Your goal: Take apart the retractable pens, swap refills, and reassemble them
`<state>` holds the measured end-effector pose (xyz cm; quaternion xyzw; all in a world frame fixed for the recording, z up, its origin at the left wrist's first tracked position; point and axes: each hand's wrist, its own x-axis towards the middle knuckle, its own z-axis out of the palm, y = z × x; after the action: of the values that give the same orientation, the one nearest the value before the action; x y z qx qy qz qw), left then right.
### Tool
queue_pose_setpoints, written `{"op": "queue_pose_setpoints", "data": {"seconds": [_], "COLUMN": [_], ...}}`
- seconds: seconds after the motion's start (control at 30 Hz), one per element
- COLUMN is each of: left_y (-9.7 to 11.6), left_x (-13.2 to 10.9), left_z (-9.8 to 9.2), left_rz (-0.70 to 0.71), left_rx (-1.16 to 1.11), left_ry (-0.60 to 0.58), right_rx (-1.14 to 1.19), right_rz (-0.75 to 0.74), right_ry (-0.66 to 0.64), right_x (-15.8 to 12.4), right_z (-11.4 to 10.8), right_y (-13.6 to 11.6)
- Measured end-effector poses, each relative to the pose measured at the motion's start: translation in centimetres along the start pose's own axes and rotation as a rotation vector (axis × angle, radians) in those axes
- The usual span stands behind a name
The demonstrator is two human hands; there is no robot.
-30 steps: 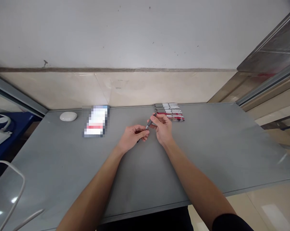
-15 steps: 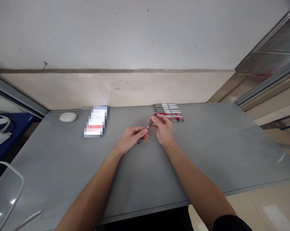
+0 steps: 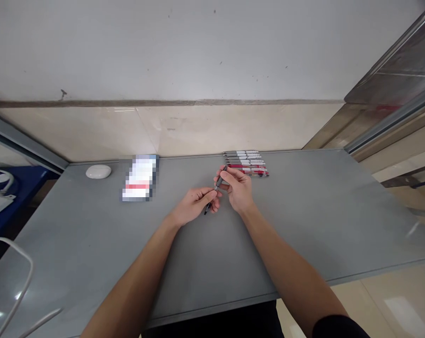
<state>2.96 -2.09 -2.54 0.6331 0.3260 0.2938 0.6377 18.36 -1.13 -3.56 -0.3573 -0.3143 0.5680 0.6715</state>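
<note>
Between my two hands is a dark pen (image 3: 218,182), held at a slant above the grey table. My left hand (image 3: 194,204) pinches its lower part, and the black lower end sticks out below the fingers. Around its upper part close the thumb and fingers of my right hand (image 3: 238,188). Several pens (image 3: 246,162), some white and grey and some red, lie side by side just beyond my right hand, which hides part of the nearest ones.
The grey table (image 3: 304,211) backs onto a tiled wall. At the left lie a white rounded case (image 3: 98,172) and a blurred phone-like object (image 3: 140,178). A white cable (image 3: 28,277) curves over the left front corner.
The pen has turned slightly steeper in my hands, its lower end shifting a little right and down. Both hands keep their grip. The pens on the table have not moved.
</note>
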Motion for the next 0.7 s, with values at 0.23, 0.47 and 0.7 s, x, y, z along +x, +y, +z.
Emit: {"op": "queue_pose_setpoints", "data": {"seconds": [0.23,0.47,0.7], "left_y": [0.2,-0.7,-0.2], "left_x": [-0.1,0.4,0.0], "left_z": [0.1,0.1,0.2], "left_rz": [-0.042,-0.021,-0.012], "left_rx": [0.077,0.027,0.024], "left_ry": [0.153,0.331,0.132], "right_rx": [-0.005,-0.016,-0.034], "right_rz": [-0.028,-0.042,0.003], "right_ry": [0.022,0.070,0.026], "right_x": [0.0,0.0,0.0], "right_z": [0.0,0.2,0.0], "right_y": [-0.1,0.2,-0.1]}}
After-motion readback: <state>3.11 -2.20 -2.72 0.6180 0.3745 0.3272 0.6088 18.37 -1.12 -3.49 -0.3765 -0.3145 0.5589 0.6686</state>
